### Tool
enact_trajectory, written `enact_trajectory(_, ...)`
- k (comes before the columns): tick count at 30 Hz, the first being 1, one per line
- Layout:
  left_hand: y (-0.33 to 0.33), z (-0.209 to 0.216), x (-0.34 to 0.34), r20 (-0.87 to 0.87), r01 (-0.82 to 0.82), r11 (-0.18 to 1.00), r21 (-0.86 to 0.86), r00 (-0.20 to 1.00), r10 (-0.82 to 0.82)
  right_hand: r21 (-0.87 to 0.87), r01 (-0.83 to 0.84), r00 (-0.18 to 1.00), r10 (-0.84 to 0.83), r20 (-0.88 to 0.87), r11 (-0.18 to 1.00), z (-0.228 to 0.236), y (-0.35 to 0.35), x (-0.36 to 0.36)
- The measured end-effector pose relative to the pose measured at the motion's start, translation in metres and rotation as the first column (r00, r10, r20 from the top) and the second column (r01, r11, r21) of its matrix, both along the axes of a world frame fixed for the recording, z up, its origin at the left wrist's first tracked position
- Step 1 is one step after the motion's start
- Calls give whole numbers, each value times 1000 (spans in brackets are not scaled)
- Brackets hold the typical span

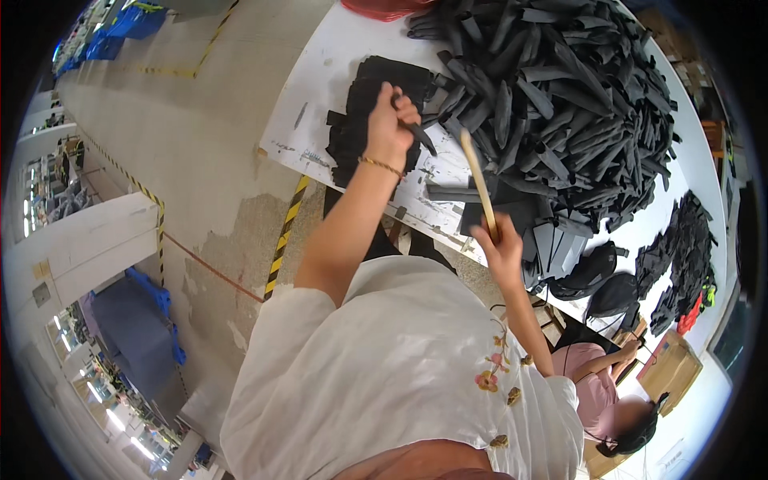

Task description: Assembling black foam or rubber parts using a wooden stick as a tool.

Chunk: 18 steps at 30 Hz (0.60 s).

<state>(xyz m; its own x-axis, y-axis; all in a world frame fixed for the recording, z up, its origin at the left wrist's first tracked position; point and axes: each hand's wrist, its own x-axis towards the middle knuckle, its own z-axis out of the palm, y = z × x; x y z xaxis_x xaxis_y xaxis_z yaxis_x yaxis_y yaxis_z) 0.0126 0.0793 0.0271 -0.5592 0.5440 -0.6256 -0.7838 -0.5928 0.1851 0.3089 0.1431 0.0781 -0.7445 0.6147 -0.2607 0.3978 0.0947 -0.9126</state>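
My left hand (pixel 394 124) is closed around a narrow black fabric piece (pixel 424 139), which sticks out below the fingers. It is over a flat stack of black fabric pieces (pixel 364 104) at the table's left part. In my right hand (pixel 502 250), near the front edge, is a pale wooden stick (pixel 478 172) that points up and away from me. Right of the stick's tip rises a big heap of dark fabric pieces (pixel 568 104), many curled like tubes. A folded dark strip (pixel 452 194) lies on the table between my hands.
The white table (pixel 300 104) also bears black pouches (pixel 588 272) and another dark fabric pile (pixel 680 240) on the right. A red bag (pixel 388 6) is at the far edge. A person in pink (pixel 588 376) sits at the right. Yellow-black tape (pixel 284 240) marks the floor.
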Motion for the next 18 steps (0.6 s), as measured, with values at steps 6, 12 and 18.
enact_trajectory(6, -4, -41, 38, 7, 136, 990, -28, 991, -136, 0, -200, 969, 198, -147, 980, -9, -2, -92)
enact_trajectory(12, -49, 25, -5, -624, -11, 945, -327, 754, -207, -371, -143, 986, 98, -138, 918, 51, 9, -72)
enact_trajectory(18, -38, 46, 55, -609, 626, 591, -508, 224, -761, -278, -130, 981, 83, -174, 952, 29, 37, -93)
